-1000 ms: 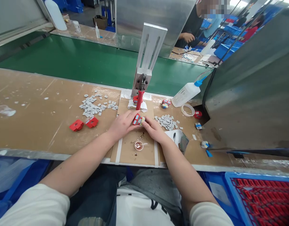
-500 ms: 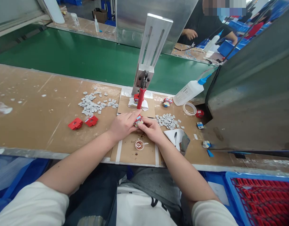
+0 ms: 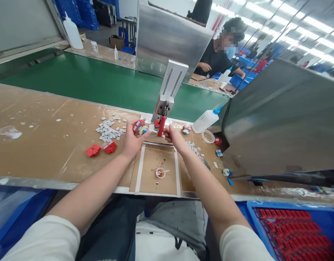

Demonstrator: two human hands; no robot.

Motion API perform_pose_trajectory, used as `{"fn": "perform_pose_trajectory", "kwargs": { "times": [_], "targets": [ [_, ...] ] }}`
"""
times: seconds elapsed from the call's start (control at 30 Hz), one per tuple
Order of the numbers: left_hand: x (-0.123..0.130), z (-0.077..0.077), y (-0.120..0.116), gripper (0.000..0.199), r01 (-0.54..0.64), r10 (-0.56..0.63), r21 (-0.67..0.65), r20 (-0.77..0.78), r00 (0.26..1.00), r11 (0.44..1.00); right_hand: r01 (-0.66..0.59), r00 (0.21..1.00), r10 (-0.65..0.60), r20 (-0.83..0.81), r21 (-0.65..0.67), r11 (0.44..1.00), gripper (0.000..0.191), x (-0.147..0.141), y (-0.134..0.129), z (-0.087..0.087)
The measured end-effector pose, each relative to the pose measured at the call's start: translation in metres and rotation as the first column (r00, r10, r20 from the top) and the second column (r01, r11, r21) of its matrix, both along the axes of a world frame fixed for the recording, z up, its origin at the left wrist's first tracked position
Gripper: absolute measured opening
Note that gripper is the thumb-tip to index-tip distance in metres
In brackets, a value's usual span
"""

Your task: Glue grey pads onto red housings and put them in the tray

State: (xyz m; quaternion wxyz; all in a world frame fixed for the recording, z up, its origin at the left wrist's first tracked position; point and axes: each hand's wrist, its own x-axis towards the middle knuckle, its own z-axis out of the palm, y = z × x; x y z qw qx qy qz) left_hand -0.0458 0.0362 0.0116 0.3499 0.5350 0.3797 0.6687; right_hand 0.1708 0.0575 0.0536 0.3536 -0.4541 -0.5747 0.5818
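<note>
My left hand is closed on a red part with blue and yellow pieces, held up left of the metal clamp fixture. My right hand has its fingers curled just right of the clamp's red handle; whether they hold anything is too small to tell. Another red part sits at the base of the fixture, partly behind the handle. Small grey tiles lie scattered left of my left hand, with more tiles beyond my right wrist. A small cup with a stick stands nearer me.
Two red parts lie on the left of the table. To the right are a white bottle, a tape ring and a red-and-blue part. A green belt runs behind. A person sits across it.
My hands have moved apart and forward to either side of the fixture. The left one carries the red part away from the right one. The view has tilted up.
</note>
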Motion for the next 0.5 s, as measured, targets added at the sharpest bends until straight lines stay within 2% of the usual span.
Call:
{"fn": "perform_pose_trajectory", "kwargs": {
  "times": [0.03,0.1,0.17,0.23,0.3,0.33,0.4,0.5],
  "targets": [
    [-0.001,-0.003,0.007,0.063,0.016,-0.014,-0.024,0.093,0.996,1.000,-0.034,0.999,0.033,-0.035,-0.032,0.999,0.081,-0.005,-0.002,0.012],
    [-0.001,-0.009,0.018,0.065,0.069,-0.048,-0.084,0.229,0.972,0.994,-0.048,0.990,0.046,-0.133,-0.007,0.999,0.086,-0.014,-0.007,0.041],
    [0.000,-0.011,0.022,0.065,0.131,-0.085,-0.146,0.283,0.955,0.981,-0.011,0.981,0.032,-0.193,0.112,0.994,0.089,-0.020,-0.008,0.073],
    [0.000,-0.011,0.020,0.064,0.175,-0.114,-0.193,0.291,0.950,0.965,0.050,0.983,-0.003,-0.183,0.255,0.966,0.088,-0.025,0.002,0.102],
    [0.001,-0.010,0.018,0.063,0.214,-0.128,-0.240,0.328,0.936,0.947,0.085,0.990,-0.040,-0.132,0.360,0.929,0.084,-0.025,0.021,0.117],
    [0.001,-0.009,0.017,0.060,0.239,-0.132,-0.261,0.369,0.920,0.935,0.099,0.992,-0.061,-0.107,0.398,0.912,0.081,-0.024,0.031,0.117],
    [0.002,-0.008,0.016,0.054,0.295,-0.138,-0.286,0.462,0.876,0.912,0.157,0.987,-0.134,-0.083,0.465,0.871,0.072,-0.018,0.046,0.103],
    [0.002,-0.008,0.018,0.049,0.317,-0.147,-0.270,0.503,0.851,0.909,0.364,0.920,-0.384,-0.078,0.533,0.764,0.056,-0.008,0.048,0.055]
  ]
}}
